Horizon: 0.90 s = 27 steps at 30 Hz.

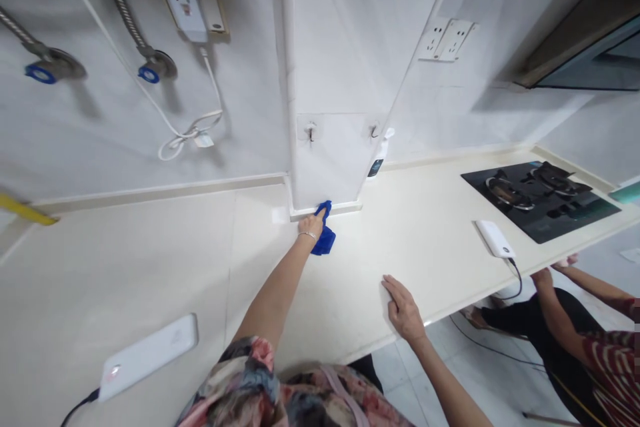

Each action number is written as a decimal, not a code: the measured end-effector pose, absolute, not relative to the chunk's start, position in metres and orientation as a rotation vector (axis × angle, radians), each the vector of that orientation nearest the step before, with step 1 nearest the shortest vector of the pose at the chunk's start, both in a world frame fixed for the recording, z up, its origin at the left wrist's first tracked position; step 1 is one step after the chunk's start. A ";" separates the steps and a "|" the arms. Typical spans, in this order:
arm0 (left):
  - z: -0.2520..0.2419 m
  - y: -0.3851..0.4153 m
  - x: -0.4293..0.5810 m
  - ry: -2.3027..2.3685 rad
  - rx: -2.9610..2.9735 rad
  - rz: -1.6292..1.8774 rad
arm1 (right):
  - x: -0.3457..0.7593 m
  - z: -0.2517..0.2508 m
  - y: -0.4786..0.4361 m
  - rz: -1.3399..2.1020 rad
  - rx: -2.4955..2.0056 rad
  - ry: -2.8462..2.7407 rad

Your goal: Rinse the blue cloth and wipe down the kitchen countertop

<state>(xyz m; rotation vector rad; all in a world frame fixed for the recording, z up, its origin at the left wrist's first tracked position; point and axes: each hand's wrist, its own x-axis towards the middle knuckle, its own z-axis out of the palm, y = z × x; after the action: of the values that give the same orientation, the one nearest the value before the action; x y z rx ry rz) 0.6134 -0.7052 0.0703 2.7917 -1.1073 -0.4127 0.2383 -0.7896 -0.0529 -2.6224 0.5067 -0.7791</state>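
Observation:
My left hand (pixel 311 224), with a bracelet at the wrist, is closed on a blue cloth (pixel 324 241). It presses part of the cloth against the low ledge (pixel 345 209) at the foot of the white wall column, and the rest hangs onto the countertop. My right hand (pixel 404 310) rests on the pale countertop (pixel 365 260) near its front edge, fingers stretched out and holding nothing.
A white spray bottle (pixel 381 155) stands behind the column. To the right are a black gas hob (pixel 540 200) and a white power bank (pixel 494 239); another white power bank (pixel 150 357) lies at left. Beyond the counter's front edge sits another person (pixel 565 340).

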 end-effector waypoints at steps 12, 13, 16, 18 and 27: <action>0.087 -0.581 0.658 -0.936 2.788 -0.476 | 0.236 -0.052 -0.792 -0.802 -2.621 0.477; 0.091 -0.571 0.661 -0.939 2.775 -0.468 | 0.236 -0.052 -0.792 -0.801 -2.617 0.478; 0.103 -0.545 0.666 -0.948 2.603 -0.405 | 0.236 -0.051 -0.793 -0.800 -2.611 0.469; 0.107 -0.531 0.663 -0.900 2.347 -0.321 | 0.237 -0.049 -0.792 -0.798 -2.608 0.460; 0.087 -0.532 0.579 -1.314 1.967 -0.689 | 0.236 -0.045 -0.791 -0.752 -2.577 0.498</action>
<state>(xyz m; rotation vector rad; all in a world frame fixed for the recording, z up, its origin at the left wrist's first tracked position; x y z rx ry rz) 0.5786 -0.5317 0.0870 1.9669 -1.3139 -0.6894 0.2359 -0.7914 -0.0449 -2.5770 0.4982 -0.7518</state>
